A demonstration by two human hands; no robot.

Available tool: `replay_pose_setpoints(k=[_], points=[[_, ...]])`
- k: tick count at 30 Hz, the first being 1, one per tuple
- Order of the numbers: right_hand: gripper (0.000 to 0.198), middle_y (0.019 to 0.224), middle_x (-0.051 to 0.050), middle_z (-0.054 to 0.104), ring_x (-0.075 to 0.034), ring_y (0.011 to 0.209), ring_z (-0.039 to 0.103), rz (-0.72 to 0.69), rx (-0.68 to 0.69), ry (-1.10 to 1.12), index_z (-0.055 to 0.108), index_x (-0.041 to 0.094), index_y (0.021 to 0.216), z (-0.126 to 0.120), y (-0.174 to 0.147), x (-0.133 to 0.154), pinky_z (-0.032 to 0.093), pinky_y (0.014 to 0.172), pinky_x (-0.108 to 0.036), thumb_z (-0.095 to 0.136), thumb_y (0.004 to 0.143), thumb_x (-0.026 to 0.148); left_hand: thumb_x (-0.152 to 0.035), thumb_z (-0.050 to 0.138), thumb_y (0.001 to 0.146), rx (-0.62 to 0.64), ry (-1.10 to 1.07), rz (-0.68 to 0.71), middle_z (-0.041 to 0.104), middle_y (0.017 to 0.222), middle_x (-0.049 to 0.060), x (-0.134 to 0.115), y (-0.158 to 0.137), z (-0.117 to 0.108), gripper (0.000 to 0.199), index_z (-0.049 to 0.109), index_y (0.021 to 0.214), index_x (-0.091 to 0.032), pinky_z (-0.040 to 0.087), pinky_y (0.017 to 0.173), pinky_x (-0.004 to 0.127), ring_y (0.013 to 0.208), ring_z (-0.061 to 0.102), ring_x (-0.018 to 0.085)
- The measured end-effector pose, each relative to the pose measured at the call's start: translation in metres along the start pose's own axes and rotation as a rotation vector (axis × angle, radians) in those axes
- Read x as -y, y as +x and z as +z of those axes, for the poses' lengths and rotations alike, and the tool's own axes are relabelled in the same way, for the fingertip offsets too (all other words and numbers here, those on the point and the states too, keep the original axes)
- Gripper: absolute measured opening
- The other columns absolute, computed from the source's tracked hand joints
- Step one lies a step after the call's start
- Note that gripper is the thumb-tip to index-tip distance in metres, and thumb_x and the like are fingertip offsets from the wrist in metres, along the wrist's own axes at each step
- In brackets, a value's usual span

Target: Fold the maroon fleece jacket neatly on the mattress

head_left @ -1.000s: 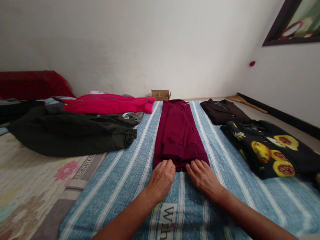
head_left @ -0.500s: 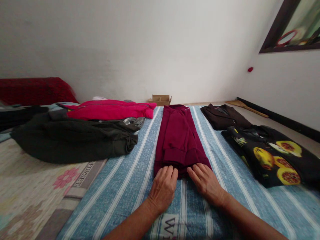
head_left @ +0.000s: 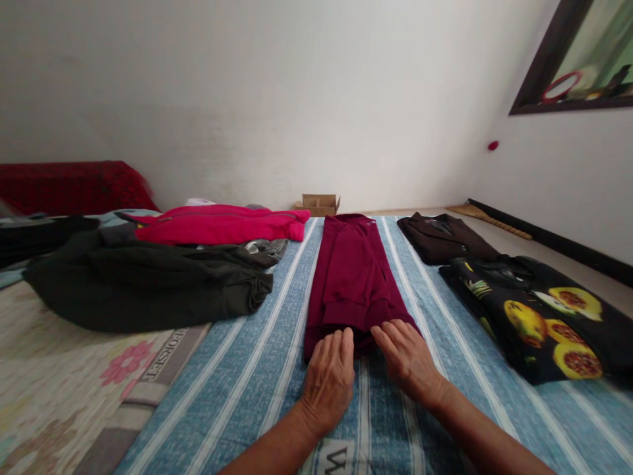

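A maroon long-sleeved sweatshirt [head_left: 349, 264] lies in a long narrow fold on the blue striped bedding, its sleeve laid lengthwise and a cuff near the hem. At the left part of its near edge, my left hand [head_left: 329, 373] is closed with fingers curled over the fabric. My right hand [head_left: 408, 359] grips the right part of the same edge. Both thumbs are mostly hidden. Between the two hands, the hem hangs slightly open and shows a dark gap.
Left of the sweatshirt lie a dark green garment [head_left: 148, 287] and a bright pink zipped top [head_left: 222, 224]. Folded at right are a brown garment [head_left: 440, 241] and a black fruit-print shirt [head_left: 539, 316]. A small cardboard box [head_left: 321, 204] stands by the wall.
The view has tilted up slightly, so everything sits a little lower. Both hands keep their places at the sweatshirt's near edge, with only a slight shift of the left hand.
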State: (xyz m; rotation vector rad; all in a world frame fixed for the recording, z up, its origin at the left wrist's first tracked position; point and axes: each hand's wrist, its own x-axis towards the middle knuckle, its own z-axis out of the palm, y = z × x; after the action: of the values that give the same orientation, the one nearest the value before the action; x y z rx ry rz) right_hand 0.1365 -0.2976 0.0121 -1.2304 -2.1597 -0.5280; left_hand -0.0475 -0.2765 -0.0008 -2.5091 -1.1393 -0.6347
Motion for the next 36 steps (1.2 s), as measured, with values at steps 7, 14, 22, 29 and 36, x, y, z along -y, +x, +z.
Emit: replay_pose_setpoints(k=[7,14,22,29,36], points=[[0.033,0.089,-0.012,0.057,-0.021,0.084,0.047,-0.014,-0.054,-0.033,0.058,0.01,0.102,0.001,-0.004,0.003,0.04,0.072,-0.033,0.028,0.09,0.005,-0.002,0.031,0.086,-0.034,0.073,0.064,0.057,0.092,0.011,0.01,0.007,0.002,0.042,0.044,0.126,-0.005,0.046,0.073,0.035,0.08,0.054,0.022],[0.034,0.093,-0.013,0.059,-0.023,0.092,0.049,-0.006,-0.046,-0.05,0.058,0.009,0.106,0.008,-0.017,0.008,0.041,0.079,-0.036,0.028,0.09,0.007,-0.006,0.035,0.086,0.063,0.021,0.109,0.054,0.088,0.009,0.017,0.016,-0.001,0.035,0.051,0.117,-0.009,0.046,0.069,0.035,0.078,0.049,0.022],[0.037,0.105,-0.014,0.061,-0.028,0.103,0.049,0.171,-0.066,-0.232,0.057,0.011,0.112,0.013,-0.028,0.029,0.039,0.082,-0.042,0.032,0.086,0.006,-0.004,0.04,0.083,0.264,-0.072,0.043,0.053,0.09,0.007,0.021,0.037,-0.02,0.027,0.056,0.102,-0.015,0.045,0.075,0.036,0.085,0.048,0.023],[0.04,0.113,-0.015,0.06,-0.031,0.11,0.048,0.28,-0.061,-0.277,0.057,0.012,0.114,0.006,-0.03,0.047,0.041,0.082,-0.042,0.034,0.082,0.003,-0.003,0.04,0.082,0.332,-0.081,0.03,0.053,0.091,0.007,0.022,0.046,-0.027,0.026,0.057,0.097,-0.016,0.046,0.077,0.035,0.087,0.049,0.022],[0.038,0.125,-0.02,0.054,-0.036,0.121,0.04,0.3,-0.065,-0.252,0.057,0.012,0.116,0.009,-0.008,0.051,0.037,0.089,-0.053,0.035,0.085,0.007,-0.005,0.039,0.083,0.293,-0.106,0.019,0.053,0.089,0.007,0.027,0.057,-0.033,0.024,0.058,0.092,-0.017,0.046,0.075,0.035,0.084,0.049,0.021]])
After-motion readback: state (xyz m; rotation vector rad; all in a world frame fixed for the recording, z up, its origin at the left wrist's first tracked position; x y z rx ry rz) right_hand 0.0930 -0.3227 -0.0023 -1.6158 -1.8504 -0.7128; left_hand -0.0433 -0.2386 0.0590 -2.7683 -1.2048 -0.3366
